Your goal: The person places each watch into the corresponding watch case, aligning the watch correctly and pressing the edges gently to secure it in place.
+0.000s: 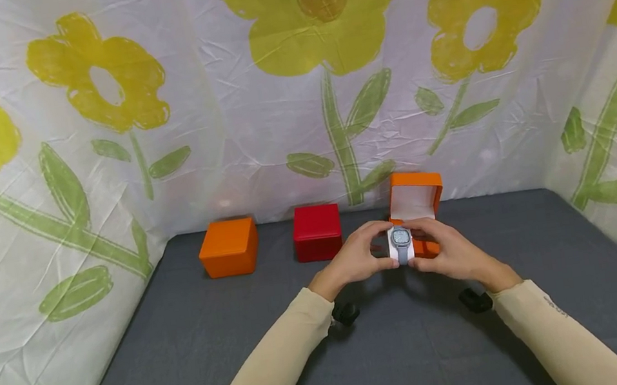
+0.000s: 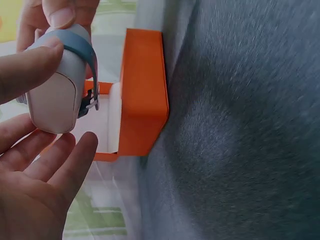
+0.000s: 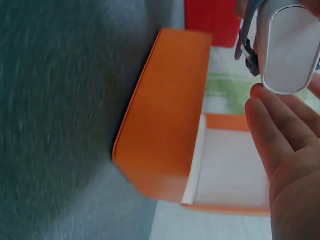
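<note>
A wristwatch (image 1: 401, 237) with a square face and a grey-blue strap is wrapped around a white cushion (image 2: 52, 102). My left hand (image 1: 356, 254) holds the cushion from the left, its thumb lying on the strap in the left wrist view. From the right, my right hand (image 1: 452, 250) grips the other end between fingers and thumb. The strap's metal buckle (image 2: 91, 101) hangs at the cushion's underside. Directly behind the watch, an orange box (image 3: 165, 105) stands with its white-lined lid (image 1: 414, 188) raised. The hands partly hide this box in the head view.
To the left stand a red box (image 1: 317, 233) and another orange box (image 1: 229, 248), both with lids down. Dark grey cloth (image 1: 202, 362) covers the table. A white curtain (image 1: 222, 158) with yellow flowers hangs along the back and sides.
</note>
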Available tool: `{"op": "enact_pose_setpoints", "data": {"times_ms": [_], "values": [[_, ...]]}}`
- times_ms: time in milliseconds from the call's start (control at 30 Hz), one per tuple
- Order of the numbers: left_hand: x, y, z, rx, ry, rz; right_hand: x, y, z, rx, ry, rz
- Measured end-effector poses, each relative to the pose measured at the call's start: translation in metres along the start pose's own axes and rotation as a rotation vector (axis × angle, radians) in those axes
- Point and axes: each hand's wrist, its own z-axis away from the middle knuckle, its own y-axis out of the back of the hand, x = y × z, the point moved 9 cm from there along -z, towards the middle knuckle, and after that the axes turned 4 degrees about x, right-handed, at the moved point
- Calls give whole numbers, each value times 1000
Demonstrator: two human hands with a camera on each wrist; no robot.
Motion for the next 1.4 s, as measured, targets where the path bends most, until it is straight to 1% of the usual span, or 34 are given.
{"op": "enact_pose_setpoints", "data": {"times_ms": [100,267,400,533,600,767,967,1167,1233,1400], "values": [[-2,-4,-10,-21,-3,-72,9,3,-1,-13,-19,-3],[-7,-14,-25,-50,18,-135,22,9,0,-21,-41,-7],[-12,-22,-33,-64,38,-195,29,13,2,-24,-56,34],[-14,-31,-40,-82,44,-213,39,15,5,-22,-74,66],[-15,-33,-44,-85,55,-198,43,15,5,-26,-84,68],[-18,-36,-50,-85,91,-177,49,17,3,-44,-108,69],[-22,-40,-56,-96,116,-191,55,19,2,-59,-138,76],[-24,-42,-62,-112,121,-227,61,19,0,-59,-142,117],[-24,-42,-64,-116,122,-246,62,19,-1,-61,-128,129],[-26,-45,-65,-131,144,-270,64,18,-4,-70,-118,155]]}}
